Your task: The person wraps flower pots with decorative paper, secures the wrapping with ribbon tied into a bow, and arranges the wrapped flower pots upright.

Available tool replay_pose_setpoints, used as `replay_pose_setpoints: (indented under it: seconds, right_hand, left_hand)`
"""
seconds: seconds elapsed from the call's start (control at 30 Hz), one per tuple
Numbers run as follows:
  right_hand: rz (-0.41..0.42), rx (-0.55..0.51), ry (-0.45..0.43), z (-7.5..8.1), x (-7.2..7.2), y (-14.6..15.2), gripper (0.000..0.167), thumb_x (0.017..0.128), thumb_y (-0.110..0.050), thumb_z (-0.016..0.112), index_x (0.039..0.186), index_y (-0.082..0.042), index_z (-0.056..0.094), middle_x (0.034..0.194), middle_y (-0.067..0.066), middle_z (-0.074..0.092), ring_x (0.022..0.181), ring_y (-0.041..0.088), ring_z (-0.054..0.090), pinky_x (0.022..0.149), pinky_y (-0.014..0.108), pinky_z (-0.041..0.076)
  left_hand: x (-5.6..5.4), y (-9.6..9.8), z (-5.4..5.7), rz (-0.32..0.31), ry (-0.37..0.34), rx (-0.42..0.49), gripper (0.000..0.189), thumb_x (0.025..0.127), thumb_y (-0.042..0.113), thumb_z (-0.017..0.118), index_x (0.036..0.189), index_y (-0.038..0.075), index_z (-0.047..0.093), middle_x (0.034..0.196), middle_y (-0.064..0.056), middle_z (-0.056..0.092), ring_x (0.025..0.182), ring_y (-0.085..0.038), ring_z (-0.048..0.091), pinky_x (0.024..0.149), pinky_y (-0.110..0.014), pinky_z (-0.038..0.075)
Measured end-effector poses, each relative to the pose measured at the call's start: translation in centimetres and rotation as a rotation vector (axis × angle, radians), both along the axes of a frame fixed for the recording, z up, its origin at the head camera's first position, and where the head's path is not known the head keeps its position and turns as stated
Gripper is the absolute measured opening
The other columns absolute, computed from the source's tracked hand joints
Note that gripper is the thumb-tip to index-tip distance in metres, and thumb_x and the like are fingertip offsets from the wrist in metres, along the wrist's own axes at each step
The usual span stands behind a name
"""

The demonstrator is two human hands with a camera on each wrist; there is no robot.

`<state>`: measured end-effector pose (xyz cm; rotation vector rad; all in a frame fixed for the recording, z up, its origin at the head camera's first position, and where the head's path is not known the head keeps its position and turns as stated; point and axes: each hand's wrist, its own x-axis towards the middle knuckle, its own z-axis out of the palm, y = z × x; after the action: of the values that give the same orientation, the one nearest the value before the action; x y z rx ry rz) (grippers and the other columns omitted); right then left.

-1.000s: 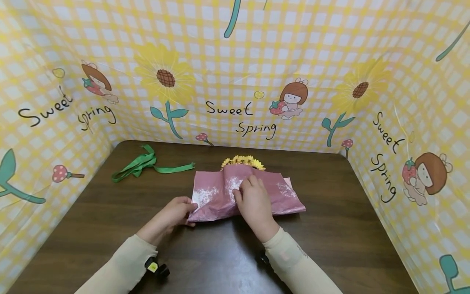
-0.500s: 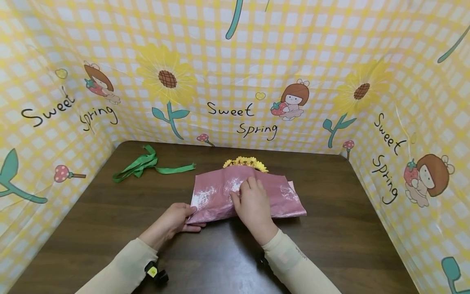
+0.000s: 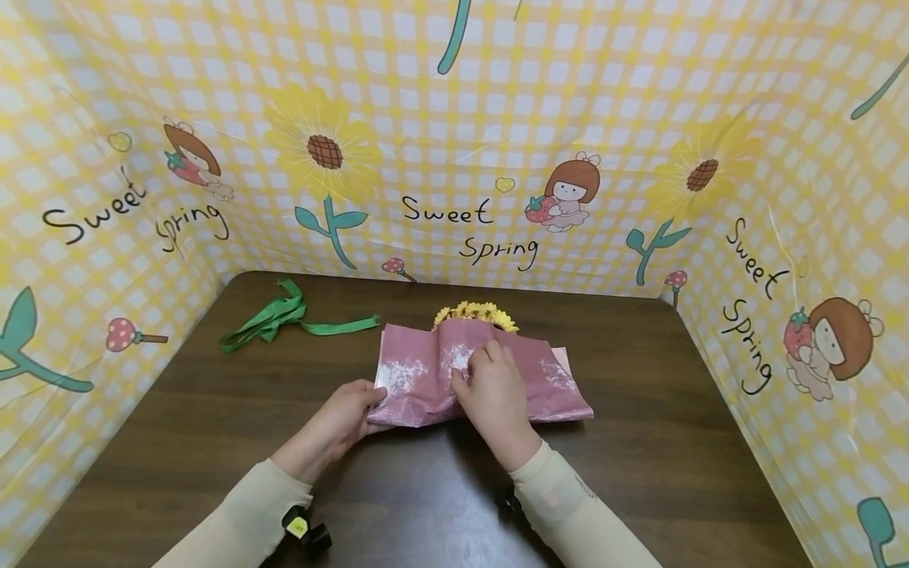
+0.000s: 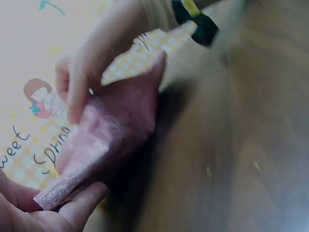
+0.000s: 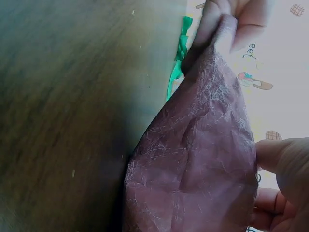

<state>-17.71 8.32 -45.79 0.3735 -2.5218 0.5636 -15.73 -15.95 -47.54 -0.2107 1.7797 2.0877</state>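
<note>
Fingers pinching, head view: my left hand (image 3: 334,422) has the pink wrapper (image 3: 413,375) by its near-left corner over the bench (image 3: 653,473); yellow flowers (image 3: 477,312) peek past its far edge. Left wrist: my right hand (image 4: 86,71) bends against it, pinching or not, can't tell. Right wrist: green ribbon (image 5: 181,47) beyond its pinched end.

L hand (image 4: 63,215) pinching pink wrap (image 4: 118,116), R hand (image 4: 84,72) on it, checked cloth (image 4: 29,164) bkgd, brn tbl (image 4: 241,135)
</note>
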Motion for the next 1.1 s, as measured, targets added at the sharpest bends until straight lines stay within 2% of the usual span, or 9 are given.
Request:
replay_pose_setpoints:
  seconds: [0.1, 0.2, 0.43, 0.53, 0.6, 0.7, 0.77, 0.9, 1.1]
  right_hand:
    - [-0.001, 0.008, -0.007, 0.0, 0.0, 0.0, 0.031, 0.084, -0.029, 0.079, 0.071, -0.010, 0.059, 0.084, 0.004, 0.052, 0.077, 0.027, 0.050, 0.066, 0.038, 0.049]
    - [0.000, 0.013, -0.018, 0.0, 0.0, -0.1, 0.031, 0.085, -0.030, 0.079, 0.072, -0.010, 0.060, 0.085, 0.004, 0.053, 0.078, 0.026, 0.050, 0.067, 0.037, 0.049]
    - [0.003, 0.026, -0.020, 0.1, 0.2, -0.2, 0.031, 0.086, -0.031, 0.079, 0.073, -0.010, 0.059, 0.086, 0.004, 0.054, 0.080, 0.026, 0.051, 0.067, 0.037, 0.051]
    - [0.001, 0.033, -0.005, 0.2, 0.3, -0.3, 0.030, 0.085, -0.030, 0.079, 0.075, -0.009, 0.060, 0.087, 0.005, 0.055, 0.081, 0.027, 0.052, 0.066, 0.037, 0.051]
    - [-0.001, 0.042, 0.003, 0.2, 0.2, -0.3, 0.030, 0.086, -0.030, 0.079, 0.077, -0.008, 0.062, 0.088, 0.005, 0.056, 0.081, 0.027, 0.053, 0.066, 0.038, 0.051]
    - [0.002, 0.050, 0.006, 0.2, 0.3, -0.5, 0.029, 0.086, -0.030, 0.078, 0.078, -0.006, 0.063, 0.089, 0.006, 0.056, 0.082, 0.028, 0.053, 0.067, 0.039, 0.052]
    - [0.002, 0.053, 0.004, 0.2, 0.3, -0.6, 0.029, 0.086, -0.029, 0.078, 0.078, -0.006, 0.063, 0.089, 0.007, 0.056, 0.082, 0.028, 0.054, 0.068, 0.040, 0.052]
    - [0.001, 0.055, 0.015, 0.1, 0.3, -0.5, 0.028, 0.087, -0.027, 0.077, 0.078, -0.005, 0.062, 0.088, 0.007, 0.055, 0.083, 0.029, 0.054, 0.067, 0.041, 0.052]
    - [0.007, 0.069, 0.031, -0.1, 0.3, -0.7, 0.028, 0.087, -0.028, 0.077, 0.077, -0.006, 0.062, 0.088, 0.006, 0.054, 0.082, 0.029, 0.054, 0.067, 0.040, 0.052]
  left_hand:
    - [-0.2, 0.1, 0.6, -0.034, -0.006, 0.064, 0.017, 0.110, 0.010, 0.040, 0.114, -0.006, 0.045, 0.105, -0.011, 0.065, 0.095, -0.017, 0.071, 0.089, -0.041, 0.059]
    - [-0.3, 0.1, 0.8, -0.052, -0.002, 0.097, 0.015, 0.109, 0.009, 0.040, 0.111, -0.004, 0.047, 0.105, -0.009, 0.065, 0.096, -0.016, 0.071, 0.090, -0.041, 0.059]
    - [-0.3, 0.2, 0.6, 0.027, -0.042, 0.114, 0.009, 0.108, 0.006, 0.040, 0.102, 0.003, 0.046, 0.098, -0.004, 0.061, 0.087, -0.011, 0.067, 0.081, -0.029, 0.058]
    - [-0.1, 0.5, 0.1, 0.054, -0.042, 0.103, 0.012, 0.109, 0.008, 0.039, 0.113, -0.002, 0.045, 0.102, -0.007, 0.062, 0.090, -0.012, 0.067, 0.082, -0.030, 0.058]
    - [0.1, 0.8, -0.4, 0.053, -0.036, 0.080, 0.022, 0.110, 0.010, 0.035, 0.123, -0.007, 0.040, 0.106, -0.011, 0.063, 0.091, -0.017, 0.069, 0.084, -0.037, 0.060]
    - [0.9, 0.8, -1.3, 0.004, -0.042, 0.018, 0.032, 0.113, 0.015, 0.030, 0.131, -0.011, 0.028, 0.106, -0.019, 0.068, 0.086, -0.027, 0.073, 0.079, -0.049, 0.061]
    - [1.4, 0.6, -1.7, -0.044, -0.049, -0.015, 0.035, 0.114, 0.020, 0.030, 0.129, -0.010, 0.024, 0.104, -0.024, 0.071, 0.079, -0.030, 0.075, 0.074, -0.051, 0.062]
    - [2.1, -0.3, -2.1, -0.116, -0.034, -0.043, 0.041, 0.112, 0.028, 0.042, 0.125, -0.008, 0.027, 0.102, -0.027, 0.073, 0.075, -0.027, 0.076, 0.068, -0.043, 0.063]
    - [2.5, -1.7, -2.5, -0.141, -0.006, -0.070, 0.042, 0.108, 0.023, 0.053, 0.126, -0.012, 0.038, 0.101, -0.023, 0.074, 0.078, -0.024, 0.077, 0.067, -0.038, 0.062]
